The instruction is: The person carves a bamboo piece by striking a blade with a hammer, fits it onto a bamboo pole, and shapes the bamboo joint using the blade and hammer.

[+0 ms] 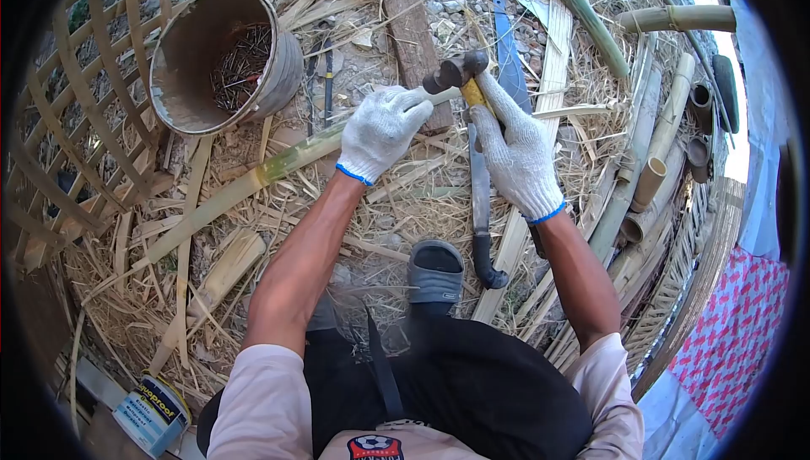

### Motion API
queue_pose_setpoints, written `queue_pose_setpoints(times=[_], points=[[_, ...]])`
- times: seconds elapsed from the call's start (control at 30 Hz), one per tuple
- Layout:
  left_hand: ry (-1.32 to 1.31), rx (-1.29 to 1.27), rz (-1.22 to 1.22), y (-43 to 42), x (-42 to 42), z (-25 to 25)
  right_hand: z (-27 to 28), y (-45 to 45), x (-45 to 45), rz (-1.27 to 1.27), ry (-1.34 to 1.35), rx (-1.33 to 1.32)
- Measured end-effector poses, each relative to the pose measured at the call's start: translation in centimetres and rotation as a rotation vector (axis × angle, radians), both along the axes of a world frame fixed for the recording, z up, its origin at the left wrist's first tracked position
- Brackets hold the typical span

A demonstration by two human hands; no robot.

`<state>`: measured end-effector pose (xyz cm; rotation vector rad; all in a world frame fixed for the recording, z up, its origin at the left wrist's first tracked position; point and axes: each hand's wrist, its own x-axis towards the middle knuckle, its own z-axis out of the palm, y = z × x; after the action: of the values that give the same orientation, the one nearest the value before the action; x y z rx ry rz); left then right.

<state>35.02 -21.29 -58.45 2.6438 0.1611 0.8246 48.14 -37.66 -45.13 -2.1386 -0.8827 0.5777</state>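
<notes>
My left hand (pixel 380 132), in a white knit glove with a blue cuff, is closed around a long split bamboo strip (pixel 283 163). The strip slants from the lower left up to a brown wooden plank (pixel 409 46). My right hand (pixel 516 152), gloved the same way, grips a hammer (pixel 456 73) by its yellow handle, close under the dark metal head. That head is right beside the strip's upper end; whether they touch I cannot tell. Below my right hand lies a long blade with a black hooked handle (pixel 481 207). A blue flat tool (pixel 509 51) lies behind that hand.
A bucket (pixel 287 67) holding nails stands upper left, beside a woven bamboo lattice (pixel 89 80). Bamboo poles (pixel 633 173) are piled at the right. A labelled paint tub (pixel 152 414) sits lower left. Shavings and stones cover the ground around my sandal (pixel 435 273).
</notes>
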Motion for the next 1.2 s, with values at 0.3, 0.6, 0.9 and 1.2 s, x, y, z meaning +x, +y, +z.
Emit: queue_pose_setpoints(times=[0.3,0.6,0.9,1.2], points=[[0.105,-0.678,0.195,0.4,0.2,1.0,-1.1,-0.5,0.4,-0.089,0.055,0.005],[0.178,-0.681,0.152,1.2,0.3,1.6,0.2,0.3,0.4,-0.023,0.044,-0.090],[0.197,-0.673,0.176,1.1,0.5,1.5,0.2,2.1,1.8,0.263,-0.162,0.039],[0.193,-0.625,0.185,1.0,0.7,0.9,0.3,3.1,1.8,0.387,-0.354,0.115]])
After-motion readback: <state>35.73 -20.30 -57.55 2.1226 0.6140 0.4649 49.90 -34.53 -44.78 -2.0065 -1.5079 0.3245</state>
